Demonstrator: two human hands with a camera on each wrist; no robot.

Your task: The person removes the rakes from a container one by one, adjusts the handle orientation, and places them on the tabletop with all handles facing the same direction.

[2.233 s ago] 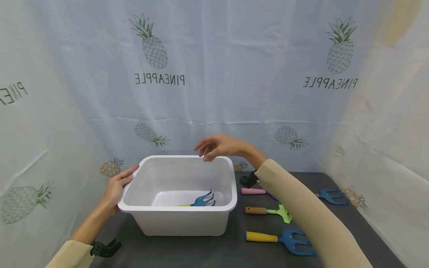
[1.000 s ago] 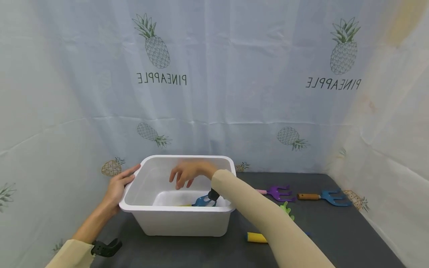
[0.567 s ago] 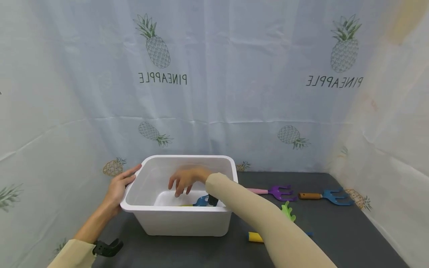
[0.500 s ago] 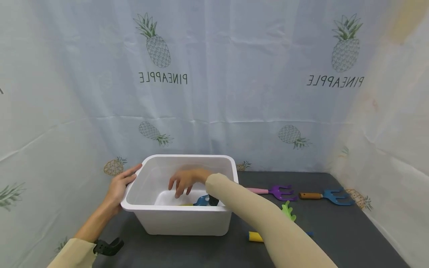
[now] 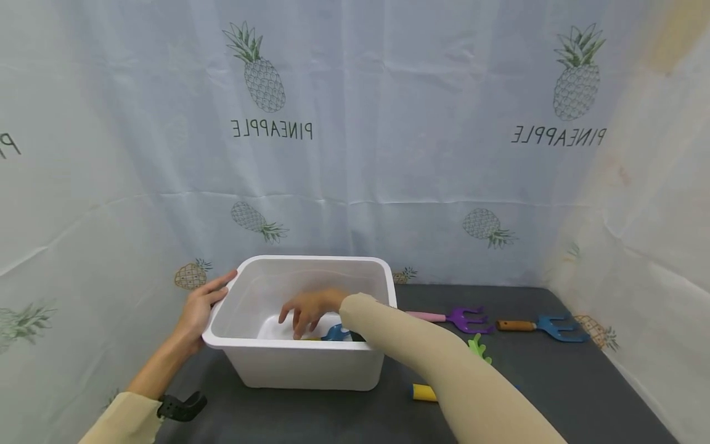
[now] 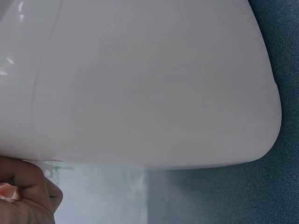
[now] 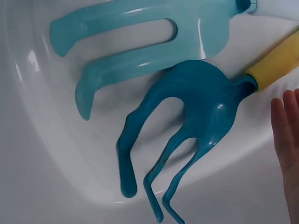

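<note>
A white plastic basin point(image 5: 299, 364) stands on the dark table. My left hand point(image 5: 196, 308) grips its left rim; curled fingers point(image 6: 28, 186) show beside the wall in the left wrist view. Inside lies a blue three-pronged hand cultivator point(image 7: 205, 102) with a yellow handle point(image 7: 280, 63). Beside it is a light turquoise hand fork point(image 7: 145, 42), its pale handle cut off by the frame. My right hand point(image 5: 312, 306) is down in the basin with relaxed fingers. In the right wrist view its fingers point(image 7: 280, 126) are right by the yellow handle, holding nothing visible.
Right of the basin lie a purple hand fork point(image 5: 466, 319) with a pink handle and a blue fork point(image 5: 554, 327) with a wooden handle. The right sleeve partly covers a green rake point(image 5: 478, 347) and another yellow-handled tool point(image 5: 424, 393). A pineapple-print curtain point(image 5: 355, 154) hangs behind.
My right hand has gone from above the back rim down into the basin, sinking slightly lower over the last half second towards the yellow handle. My left hand stays at the left rim.
</note>
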